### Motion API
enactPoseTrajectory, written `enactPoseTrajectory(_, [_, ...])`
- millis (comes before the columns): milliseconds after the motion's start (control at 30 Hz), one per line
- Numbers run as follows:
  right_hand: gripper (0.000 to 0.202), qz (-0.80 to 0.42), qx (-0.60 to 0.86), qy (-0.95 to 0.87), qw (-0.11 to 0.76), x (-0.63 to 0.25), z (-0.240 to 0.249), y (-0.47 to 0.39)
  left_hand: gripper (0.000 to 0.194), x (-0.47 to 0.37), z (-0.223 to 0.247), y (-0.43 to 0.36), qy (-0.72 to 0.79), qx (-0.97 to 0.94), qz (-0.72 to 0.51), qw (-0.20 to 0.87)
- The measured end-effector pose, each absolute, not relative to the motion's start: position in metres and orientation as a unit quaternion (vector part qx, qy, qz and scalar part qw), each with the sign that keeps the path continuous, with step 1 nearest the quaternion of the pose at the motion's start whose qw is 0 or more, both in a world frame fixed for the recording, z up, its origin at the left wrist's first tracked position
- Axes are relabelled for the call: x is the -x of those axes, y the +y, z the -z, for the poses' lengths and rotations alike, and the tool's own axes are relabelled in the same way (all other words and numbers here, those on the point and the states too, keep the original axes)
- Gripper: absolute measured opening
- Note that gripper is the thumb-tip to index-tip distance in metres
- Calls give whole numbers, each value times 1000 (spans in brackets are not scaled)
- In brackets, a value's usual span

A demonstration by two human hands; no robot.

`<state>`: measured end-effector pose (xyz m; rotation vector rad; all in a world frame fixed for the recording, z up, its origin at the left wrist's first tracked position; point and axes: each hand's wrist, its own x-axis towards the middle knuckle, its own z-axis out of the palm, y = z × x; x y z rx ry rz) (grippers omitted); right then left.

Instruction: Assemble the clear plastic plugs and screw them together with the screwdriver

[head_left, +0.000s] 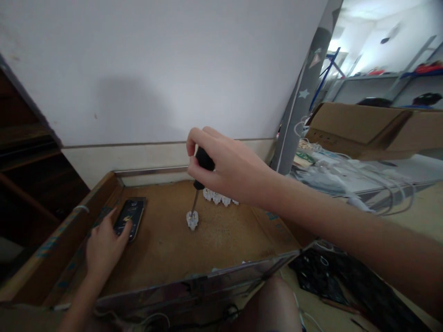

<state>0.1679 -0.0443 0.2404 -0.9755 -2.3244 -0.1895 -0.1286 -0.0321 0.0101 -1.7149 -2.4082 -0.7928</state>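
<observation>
My right hand (221, 161) grasps a black-handled screwdriver (205, 160), its tip down at a small whitish plastic piece (192, 221) on the brown desk (228, 240), nearer than a row of similar pieces (217, 197). My left hand (104, 244), loosely spread, touches a smartphone (133, 213) by the raised left edge; a pale wall (173, 69) stands at the far side, a cardboard box (356, 124) to the right.
</observation>
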Motion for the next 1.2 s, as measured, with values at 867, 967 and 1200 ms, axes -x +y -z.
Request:
enactPoseTrajectory(867, [6, -94, 386, -818, 416, -163, -241, -23, 60, 14, -8, -13, -502, 788, 328, -138])
enactPoseTrajectory(967, [14, -150, 375, -800, 444, -165, -237, -18, 50, -8, 3, -5, -491, 798, 310, -159])
enactPoseTrajectory(1200, [26, -214, 342, -785, 470, -157, -224, -4, 45, 3, 12, -3, -511, 777, 320, -179])
